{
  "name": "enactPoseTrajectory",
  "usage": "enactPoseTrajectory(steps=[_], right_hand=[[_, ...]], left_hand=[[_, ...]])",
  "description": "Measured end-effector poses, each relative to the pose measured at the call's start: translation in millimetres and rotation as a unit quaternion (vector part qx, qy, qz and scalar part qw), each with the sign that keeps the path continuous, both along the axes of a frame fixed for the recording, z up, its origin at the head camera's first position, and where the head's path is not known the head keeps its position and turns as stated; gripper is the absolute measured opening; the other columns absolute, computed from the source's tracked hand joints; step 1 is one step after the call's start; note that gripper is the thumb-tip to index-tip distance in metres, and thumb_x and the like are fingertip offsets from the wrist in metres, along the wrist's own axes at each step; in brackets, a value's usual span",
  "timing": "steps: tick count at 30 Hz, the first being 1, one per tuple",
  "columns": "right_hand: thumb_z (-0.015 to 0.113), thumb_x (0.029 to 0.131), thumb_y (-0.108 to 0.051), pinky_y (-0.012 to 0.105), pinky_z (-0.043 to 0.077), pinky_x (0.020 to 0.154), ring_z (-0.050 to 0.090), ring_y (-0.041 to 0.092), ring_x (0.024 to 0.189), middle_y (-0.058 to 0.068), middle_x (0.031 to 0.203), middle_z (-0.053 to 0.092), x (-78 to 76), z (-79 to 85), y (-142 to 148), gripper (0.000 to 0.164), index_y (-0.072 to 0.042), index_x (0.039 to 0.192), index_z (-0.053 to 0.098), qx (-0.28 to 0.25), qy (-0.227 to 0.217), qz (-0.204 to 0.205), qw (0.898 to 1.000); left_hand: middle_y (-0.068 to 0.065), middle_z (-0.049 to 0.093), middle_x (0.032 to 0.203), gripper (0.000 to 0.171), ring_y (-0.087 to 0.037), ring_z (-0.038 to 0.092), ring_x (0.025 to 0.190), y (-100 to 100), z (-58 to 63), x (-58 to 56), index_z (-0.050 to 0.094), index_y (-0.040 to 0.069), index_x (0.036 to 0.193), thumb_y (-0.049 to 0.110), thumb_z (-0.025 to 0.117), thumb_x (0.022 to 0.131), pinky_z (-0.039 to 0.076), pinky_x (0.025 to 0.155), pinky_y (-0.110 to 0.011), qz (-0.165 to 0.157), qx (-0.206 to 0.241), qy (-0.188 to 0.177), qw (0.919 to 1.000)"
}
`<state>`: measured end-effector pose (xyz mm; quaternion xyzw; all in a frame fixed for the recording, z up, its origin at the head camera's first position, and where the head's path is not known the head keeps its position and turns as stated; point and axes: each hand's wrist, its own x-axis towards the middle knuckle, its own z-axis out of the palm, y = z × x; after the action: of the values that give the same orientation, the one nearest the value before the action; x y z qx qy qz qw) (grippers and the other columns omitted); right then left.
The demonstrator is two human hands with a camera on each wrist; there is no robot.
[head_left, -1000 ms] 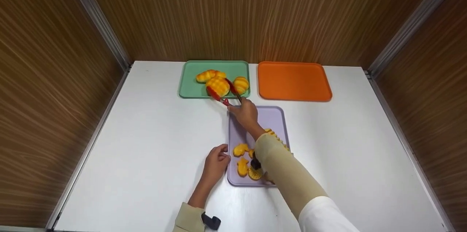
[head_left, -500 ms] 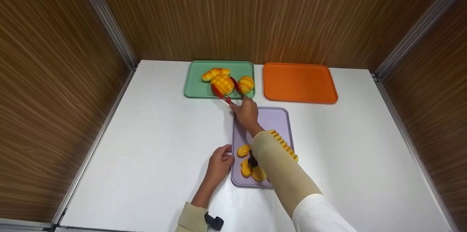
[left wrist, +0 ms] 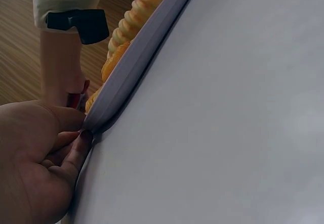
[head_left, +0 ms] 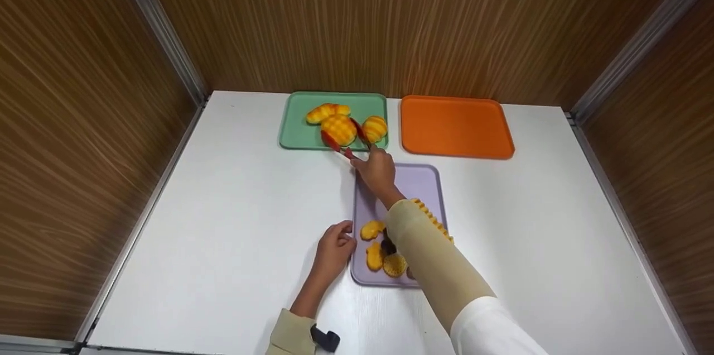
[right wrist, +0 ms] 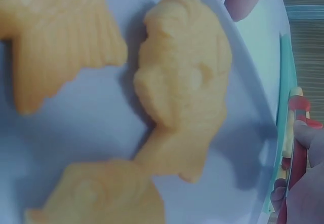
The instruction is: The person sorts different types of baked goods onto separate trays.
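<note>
My right hand point(head_left: 379, 172) holds a pair of red-tipped tongs point(head_left: 331, 140). Their tips stand on either side of a round checked bun point(head_left: 340, 129), which lies on the green tray point(head_left: 295, 134). A crescent-shaped roll point(head_left: 326, 112) touches the bun's far side, and a striped round roll point(head_left: 375, 128) sits to its right. At the left rim of the lavender tray point(head_left: 418, 179) is my left hand point(head_left: 332, 252); in the left wrist view its thumb and forefinger pinch that rim. Fish-shaped pastries point(right wrist: 187, 67) lie on the lavender tray, partly hidden by the right arm in the head view.
An orange tray point(head_left: 457, 126) stands to the right of the green one. A round dotted pastry point(head_left: 394, 265) and a long ridged yellow piece point(head_left: 432, 218) share the lavender tray. Wood-grain panels point(head_left: 357, 25) enclose the white table point(head_left: 251, 204) at the back and sides.
The head view has shifted a little. The tongs stay around the checked bun, and both hands keep nearly the same places.
</note>
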<state>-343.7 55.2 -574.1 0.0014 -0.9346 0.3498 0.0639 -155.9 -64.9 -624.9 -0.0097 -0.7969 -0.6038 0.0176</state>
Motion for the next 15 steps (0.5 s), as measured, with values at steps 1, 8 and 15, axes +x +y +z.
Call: enactPoseTrajectory(steps=[1, 8, 15], right_hand=[[0.080, 0.085, -0.037, 0.043, 0.054, 0.079, 0.065, 0.033, 0.088, 0.015, 0.095, 0.069, 0.1, 0.9, -0.1, 0.045, 0.002, 0.107, 0.070, 0.002, 0.000, 0.000, 1.000], [0.081, 0.083, -0.038, 0.044, 0.055, 0.082, 0.067, 0.035, 0.093, 0.016, 0.097, 0.070, -0.1, 7.8, -2.3, 0.045, 0.001, 0.102, 0.070, 0.031, 0.013, -0.007, 0.999], [0.080, 0.084, -0.041, 0.045, 0.053, 0.093, 0.064, 0.035, 0.101, 0.017, 0.107, 0.069, 0.9, 9.4, -2.6, 0.058, 0.003, 0.119, 0.066, 0.032, 0.007, 0.005, 0.999]], left_hand=[[-0.018, 0.065, 0.116, 0.038, -0.021, 0.063, 0.095, -0.4, -0.2, -0.2, 0.061, -0.005, 0.129, 0.003, 0.064, 0.092, 0.054, 0.079, -0.022, 0.000, 0.000, 0.001, 1.0000], [-0.017, 0.065, 0.116, 0.038, -0.021, 0.064, 0.095, 0.2, 1.3, 0.5, 0.061, -0.004, 0.128, 0.004, 0.064, 0.091, 0.054, 0.080, -0.024, 0.002, -0.004, 0.009, 0.9999], [-0.017, 0.065, 0.116, 0.038, -0.021, 0.064, 0.095, -0.5, 0.9, 0.7, 0.062, -0.004, 0.128, 0.005, 0.064, 0.092, 0.055, 0.081, -0.024, 0.003, -0.007, 0.007, 0.9999]])
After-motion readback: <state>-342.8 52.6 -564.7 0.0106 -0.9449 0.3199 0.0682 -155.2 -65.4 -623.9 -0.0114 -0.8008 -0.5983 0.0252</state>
